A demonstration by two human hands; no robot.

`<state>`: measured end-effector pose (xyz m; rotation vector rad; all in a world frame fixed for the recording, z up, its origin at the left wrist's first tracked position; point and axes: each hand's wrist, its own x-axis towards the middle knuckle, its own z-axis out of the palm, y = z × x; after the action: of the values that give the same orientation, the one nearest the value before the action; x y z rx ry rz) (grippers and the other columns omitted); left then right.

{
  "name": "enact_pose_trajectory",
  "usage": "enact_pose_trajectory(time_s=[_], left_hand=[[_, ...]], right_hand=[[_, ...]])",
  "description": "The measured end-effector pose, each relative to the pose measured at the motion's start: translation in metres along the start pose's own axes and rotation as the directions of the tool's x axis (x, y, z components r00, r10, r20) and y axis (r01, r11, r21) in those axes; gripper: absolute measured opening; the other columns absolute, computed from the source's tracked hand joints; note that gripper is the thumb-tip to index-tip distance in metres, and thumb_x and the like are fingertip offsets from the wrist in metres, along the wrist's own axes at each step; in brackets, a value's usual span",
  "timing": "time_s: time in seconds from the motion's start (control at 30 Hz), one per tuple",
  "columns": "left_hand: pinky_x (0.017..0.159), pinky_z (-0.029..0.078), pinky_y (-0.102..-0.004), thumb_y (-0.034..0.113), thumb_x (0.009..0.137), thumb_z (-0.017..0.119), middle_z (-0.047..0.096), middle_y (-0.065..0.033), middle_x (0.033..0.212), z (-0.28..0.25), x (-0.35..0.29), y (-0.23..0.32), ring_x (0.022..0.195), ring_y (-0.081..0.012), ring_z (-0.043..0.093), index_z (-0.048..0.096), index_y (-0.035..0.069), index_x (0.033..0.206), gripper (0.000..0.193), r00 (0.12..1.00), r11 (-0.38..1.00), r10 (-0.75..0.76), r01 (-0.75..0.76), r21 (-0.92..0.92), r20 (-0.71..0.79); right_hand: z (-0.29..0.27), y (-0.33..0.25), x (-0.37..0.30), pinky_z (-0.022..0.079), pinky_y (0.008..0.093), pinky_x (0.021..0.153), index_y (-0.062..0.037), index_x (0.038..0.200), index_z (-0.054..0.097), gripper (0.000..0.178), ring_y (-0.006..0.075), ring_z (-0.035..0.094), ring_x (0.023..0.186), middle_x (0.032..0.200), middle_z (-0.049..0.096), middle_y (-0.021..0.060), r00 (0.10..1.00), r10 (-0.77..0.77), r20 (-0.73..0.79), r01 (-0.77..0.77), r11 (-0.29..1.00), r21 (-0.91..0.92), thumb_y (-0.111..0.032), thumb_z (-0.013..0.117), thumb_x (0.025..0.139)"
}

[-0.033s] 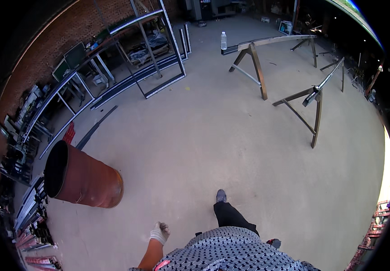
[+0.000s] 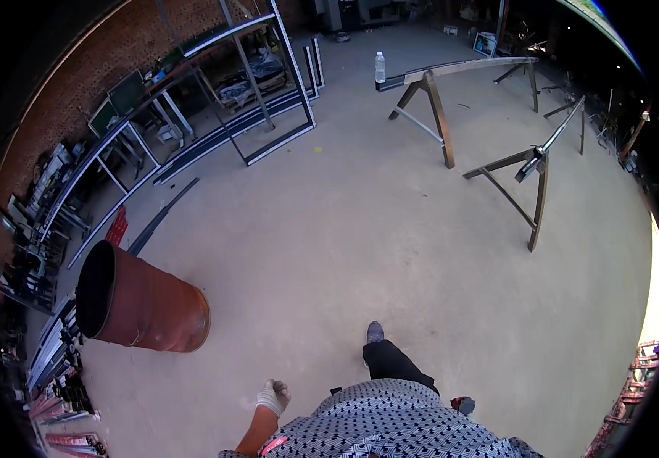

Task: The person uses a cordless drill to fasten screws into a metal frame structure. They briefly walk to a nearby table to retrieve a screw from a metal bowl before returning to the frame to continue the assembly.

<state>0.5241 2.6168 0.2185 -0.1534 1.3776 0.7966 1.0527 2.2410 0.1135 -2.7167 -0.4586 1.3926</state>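
Observation:
My left hand [image 2: 274, 396], in a whitish work glove, hangs low at my left side. Its fingers are curled into a loose fist, and no object shows in or around them. Nearest to it stands a rusty, reddish-brown drum [image 2: 150, 301], open at the top and well apart from the hand. My right hand does not show. By my right hip a small dark and red thing [image 2: 463, 404] sticks out past the patterned shirt; its kind, and whether a hand holds it, cannot be made out.
Ahead on the right stand trestles [image 2: 442, 122] bearing long metal bars [image 2: 558, 131]. A clear plastic bottle [image 2: 380, 67] stands at the end of one bar. Welded metal frames [image 2: 280, 145] lean at the far left. A dark strip [image 2: 163, 215] lies beyond the drum; metal lengths [image 2: 51, 347] are stacked left.

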Motion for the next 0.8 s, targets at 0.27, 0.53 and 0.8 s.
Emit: enact_pose_trajectory(time_s=[0.27,0.53,0.8], left_hand=[[0.050,0.037,-0.0296,0.022,0.095,0.052,0.050,-0.0039,0.068,0.128,0.045,0.098,0.058,-0.0173,0.046,0.051,0.010,0.077,0.022,0.999,0.979,0.021,-0.015,-0.205,0.024],[0.050,0.040,-0.0307,0.027,0.096,0.052,0.052,-0.0074,0.067,0.300,0.148,0.234,0.052,-0.0181,0.046,0.053,0.009,0.076,0.027,0.997,0.995,-0.042,0.037,-0.092,-0.058],[0.047,0.037,-0.0328,0.030,0.097,0.050,0.048,-0.0044,0.060,0.461,0.260,0.436,0.048,-0.0183,0.044,0.051,0.011,0.074,0.030,0.997,0.989,-0.057,0.064,0.133,-0.055]], right_hand=[[-0.215,-0.430,0.036,0.047,0.0334,0.046,-0.0098,0.090,0.061,0.011,0.0160,0.056,0.051,0.067,0.059,0.0034,0.992,-0.022,-0.127,0.076,0.897,0.434,-0.009,0.065,0.080],[-0.291,-0.687,0.107,0.052,0.0404,0.064,-0.0057,0.096,0.066,0.020,0.0256,0.065,0.066,0.075,0.067,0.0116,0.785,-0.507,-0.356,0.540,0.841,-0.005,-0.022,0.063,0.085],[-0.272,-0.827,0.165,0.054,0.0415,0.066,-0.0060,0.097,0.068,0.025,0.0298,0.069,0.070,0.076,0.069,0.0148,0.927,-0.281,-0.249,0.270,0.960,-0.076,-0.026,0.063,0.082]])
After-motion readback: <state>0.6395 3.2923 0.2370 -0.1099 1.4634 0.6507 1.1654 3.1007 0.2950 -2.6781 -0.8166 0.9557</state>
